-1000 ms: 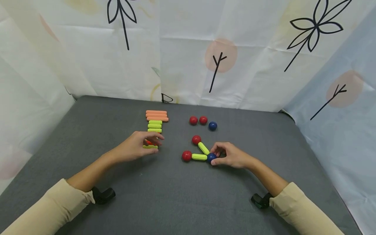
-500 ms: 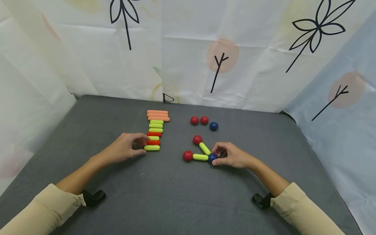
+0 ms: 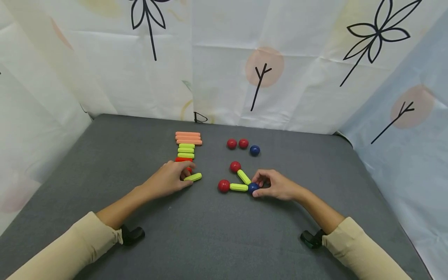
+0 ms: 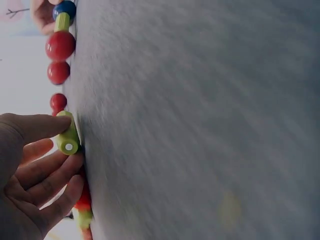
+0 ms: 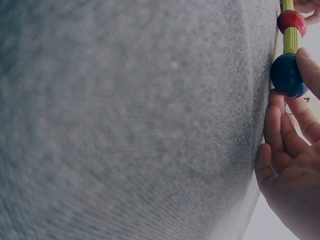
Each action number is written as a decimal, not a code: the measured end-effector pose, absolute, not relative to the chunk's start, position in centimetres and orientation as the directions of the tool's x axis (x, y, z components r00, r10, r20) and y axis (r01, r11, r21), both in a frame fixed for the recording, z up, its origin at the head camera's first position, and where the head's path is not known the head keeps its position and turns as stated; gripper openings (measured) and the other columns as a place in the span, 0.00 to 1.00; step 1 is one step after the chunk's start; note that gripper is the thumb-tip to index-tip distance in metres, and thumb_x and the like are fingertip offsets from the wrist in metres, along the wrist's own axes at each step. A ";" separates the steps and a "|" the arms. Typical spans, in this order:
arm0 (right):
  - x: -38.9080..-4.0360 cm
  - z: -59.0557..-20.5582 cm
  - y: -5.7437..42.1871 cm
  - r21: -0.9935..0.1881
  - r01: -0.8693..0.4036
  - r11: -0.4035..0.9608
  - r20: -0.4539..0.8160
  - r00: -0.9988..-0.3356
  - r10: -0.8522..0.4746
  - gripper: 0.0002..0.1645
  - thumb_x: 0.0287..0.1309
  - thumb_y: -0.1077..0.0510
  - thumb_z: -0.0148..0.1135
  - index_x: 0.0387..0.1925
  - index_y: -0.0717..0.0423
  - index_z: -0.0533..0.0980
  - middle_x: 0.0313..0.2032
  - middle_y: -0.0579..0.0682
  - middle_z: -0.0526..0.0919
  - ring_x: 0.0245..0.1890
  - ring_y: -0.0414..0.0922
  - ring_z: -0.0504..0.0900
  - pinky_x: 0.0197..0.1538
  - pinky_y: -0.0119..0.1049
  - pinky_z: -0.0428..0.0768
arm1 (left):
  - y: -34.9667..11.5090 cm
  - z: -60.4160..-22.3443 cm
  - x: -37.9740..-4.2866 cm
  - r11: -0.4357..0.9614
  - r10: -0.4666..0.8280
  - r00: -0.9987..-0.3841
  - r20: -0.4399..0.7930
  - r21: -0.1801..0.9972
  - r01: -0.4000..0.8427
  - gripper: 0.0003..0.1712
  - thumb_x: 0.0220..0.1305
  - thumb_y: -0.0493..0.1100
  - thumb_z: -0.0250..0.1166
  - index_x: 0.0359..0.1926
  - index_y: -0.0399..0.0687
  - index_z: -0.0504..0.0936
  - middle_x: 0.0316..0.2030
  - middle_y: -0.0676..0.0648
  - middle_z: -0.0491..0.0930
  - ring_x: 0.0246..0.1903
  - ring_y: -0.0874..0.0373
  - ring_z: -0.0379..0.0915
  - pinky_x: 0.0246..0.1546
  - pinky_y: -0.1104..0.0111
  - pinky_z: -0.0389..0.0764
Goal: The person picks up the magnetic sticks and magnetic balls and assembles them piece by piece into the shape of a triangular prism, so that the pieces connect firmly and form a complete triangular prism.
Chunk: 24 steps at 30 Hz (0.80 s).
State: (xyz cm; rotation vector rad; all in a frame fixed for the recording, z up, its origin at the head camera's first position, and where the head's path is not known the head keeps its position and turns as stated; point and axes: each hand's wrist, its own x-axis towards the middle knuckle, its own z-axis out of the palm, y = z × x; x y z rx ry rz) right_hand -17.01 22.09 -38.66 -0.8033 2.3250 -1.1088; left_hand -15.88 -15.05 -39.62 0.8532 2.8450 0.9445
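Observation:
My left hand (image 3: 168, 178) pinches a short yellow-green rod (image 3: 196, 177) between thumb and fingers, at the near end of a column of rods. In the left wrist view, the rod's round end with a pale dot (image 4: 69, 147) faces the camera. My right hand (image 3: 277, 186) grips a blue ball (image 3: 252, 188) with thumb and fingertips. Two yellow-green rods (image 3: 238, 187) run from that ball in a V, each ending in a red ball (image 3: 224, 186). The right wrist view shows the thumb on the blue ball (image 5: 286, 75). My left fingers partly cover a red rod (image 3: 189, 170).
Beyond my left hand lie a red rod (image 3: 183, 159), several yellow-green rods (image 3: 186, 150) and several orange rods (image 3: 188, 137). Two loose red balls (image 3: 231, 144) and a loose blue ball (image 3: 254, 150) sit farther back on the grey table (image 3: 217, 233). A patterned white cloth (image 3: 220, 70) hangs behind.
My left hand drew back left off the rods, then returned and took the nearest yellow-green rod, which has shifted right and tilted. The right hand stays on the blue ball.

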 end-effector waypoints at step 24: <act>-17.0 -38.8 22.2 -0.798 -0.323 0.508 -0.124 -0.738 -0.664 0.16 0.58 0.58 0.72 0.45 0.59 0.77 0.40 0.50 0.79 0.42 0.47 0.75 0.47 0.38 0.75 | -6.3 -39.9 -18.6 0.440 0.363 -0.923 -0.131 0.897 0.046 0.28 0.61 0.42 0.71 0.61 0.41 0.76 0.35 0.48 0.88 0.32 0.58 0.82 0.33 0.67 0.80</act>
